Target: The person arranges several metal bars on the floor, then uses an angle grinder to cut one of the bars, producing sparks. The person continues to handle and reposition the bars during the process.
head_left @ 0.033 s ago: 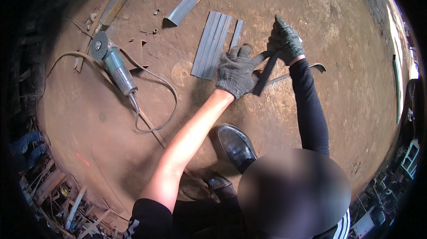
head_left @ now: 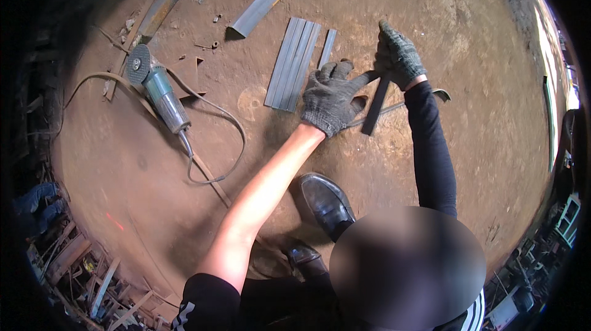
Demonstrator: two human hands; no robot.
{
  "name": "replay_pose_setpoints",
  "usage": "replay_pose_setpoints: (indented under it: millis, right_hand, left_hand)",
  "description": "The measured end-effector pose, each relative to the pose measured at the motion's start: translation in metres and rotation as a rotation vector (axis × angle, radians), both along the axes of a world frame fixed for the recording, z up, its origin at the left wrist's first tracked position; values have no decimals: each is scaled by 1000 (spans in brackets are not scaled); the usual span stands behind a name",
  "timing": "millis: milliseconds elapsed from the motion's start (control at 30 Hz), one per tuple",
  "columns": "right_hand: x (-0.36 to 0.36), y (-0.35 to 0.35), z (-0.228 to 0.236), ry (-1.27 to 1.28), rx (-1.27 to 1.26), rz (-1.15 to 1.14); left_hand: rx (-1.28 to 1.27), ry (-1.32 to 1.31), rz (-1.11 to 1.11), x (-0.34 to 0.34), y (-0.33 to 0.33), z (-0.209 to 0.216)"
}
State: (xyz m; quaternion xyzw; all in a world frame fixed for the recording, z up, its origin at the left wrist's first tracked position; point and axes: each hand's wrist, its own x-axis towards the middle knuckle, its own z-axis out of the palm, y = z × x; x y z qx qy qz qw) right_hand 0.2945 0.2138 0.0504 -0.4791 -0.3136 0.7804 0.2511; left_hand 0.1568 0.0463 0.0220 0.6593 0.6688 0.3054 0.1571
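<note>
In a dark grey knit glove, my right hand (head_left: 401, 59) is closed around the upper end of a short dark flat metal bar (head_left: 375, 108), which slants down and slightly left from it. My left hand (head_left: 331, 96), gloved alike, has its fingers spread and holds nothing, its thumb side a little apart from the bar. Just left of that hand lie several grey metal bars (head_left: 289, 63) side by side on the ground. One more short bar (head_left: 327, 46) lies separately above its fingers.
On the left an angle grinder (head_left: 163, 92) rests with its cord looped beside it. Curved steel lengths (head_left: 271, 0) lie at the far side. A thin bent strip (head_left: 394, 107) runs behind the held bar. Scrap metal (head_left: 77, 260) is heaped lower left, and my shoe (head_left: 324, 200) stands near.
The bar in my right hand has swung right, away from my left thumb, and hangs steeper. My left hand has opened a little.
</note>
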Motion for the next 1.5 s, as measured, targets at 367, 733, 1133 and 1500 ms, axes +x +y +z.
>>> replay_pose_setpoints:
  millis: [367, 733, 1133, 1500]
  right_hand:
    - [120, 5, -55, -1065, 421, 217]
    - [113, -103, -76, -1209, 647, 165]
    - [90, -196, -62, -1009, 952, 1281]
    - [116, -240, -68, -1164, 1262, 1151]
  left_hand:
    - [-845, 321, 385, -19, 64, -7]
    - [-621, 120, 409, -56, 61, -18]
    - [-594, 109, 297, -97, 51, -42]
    - [-575, 253, -272, -7, -80, -9]
